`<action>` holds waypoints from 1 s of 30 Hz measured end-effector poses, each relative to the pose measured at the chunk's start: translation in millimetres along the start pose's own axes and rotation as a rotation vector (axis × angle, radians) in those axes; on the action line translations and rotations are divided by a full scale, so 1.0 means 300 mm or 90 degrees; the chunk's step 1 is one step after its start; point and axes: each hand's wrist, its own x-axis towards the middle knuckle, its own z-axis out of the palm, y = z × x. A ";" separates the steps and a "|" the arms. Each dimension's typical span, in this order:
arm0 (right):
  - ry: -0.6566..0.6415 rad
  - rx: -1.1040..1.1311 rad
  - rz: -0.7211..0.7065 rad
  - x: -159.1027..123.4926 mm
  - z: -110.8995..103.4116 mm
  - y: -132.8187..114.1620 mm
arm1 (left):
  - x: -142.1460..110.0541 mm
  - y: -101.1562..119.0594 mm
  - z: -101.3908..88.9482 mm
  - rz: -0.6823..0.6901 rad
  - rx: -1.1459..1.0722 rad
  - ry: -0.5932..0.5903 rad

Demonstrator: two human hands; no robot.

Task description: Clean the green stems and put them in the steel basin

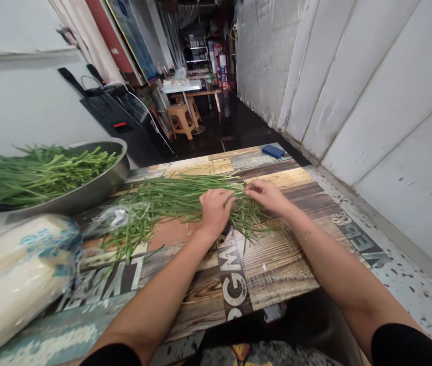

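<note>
A loose bundle of long thin green stalks (162, 201) lies across the table (277, 264), which has a printed wood-plank top. My left hand (216, 209) rests on the stalks near their right end, fingers curled down over them. My right hand (267, 195) is just to its right, fingers pinched on the ends of a few stalks. Both forearms reach in from the bottom of the view.
A large metal bowl (97, 185) heaped with more green stalks stands at the left. A plastic-wrapped pale package (13, 274) lies at the near left, clear plastic beside it. A small blue object (273, 151) sits at the table's far edge. A white wall runs along the right.
</note>
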 end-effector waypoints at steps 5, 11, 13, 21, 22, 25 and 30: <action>0.004 0.112 0.062 -0.006 0.011 -0.028 | -0.002 -0.028 -0.010 0.031 -0.097 0.018; 0.001 0.044 0.000 -0.016 0.052 -0.057 | -0.001 -0.026 -0.006 0.076 -0.083 0.010; 0.001 0.035 -0.003 -0.015 0.059 -0.065 | 0.001 -0.022 -0.008 0.094 -0.082 0.001; 0.212 0.207 0.307 0.007 -0.060 -0.011 | 0.002 -0.044 0.011 -0.005 -0.130 0.049; 0.233 0.186 0.324 0.009 -0.070 -0.002 | 0.002 -0.047 0.016 -0.013 -0.132 0.050; 0.191 0.125 0.259 0.008 -0.056 -0.005 | 0.000 -0.049 0.025 -0.009 -0.130 0.045; 0.000 0.015 0.071 -0.007 0.019 -0.069 | 0.002 -0.032 0.018 0.081 -0.125 0.026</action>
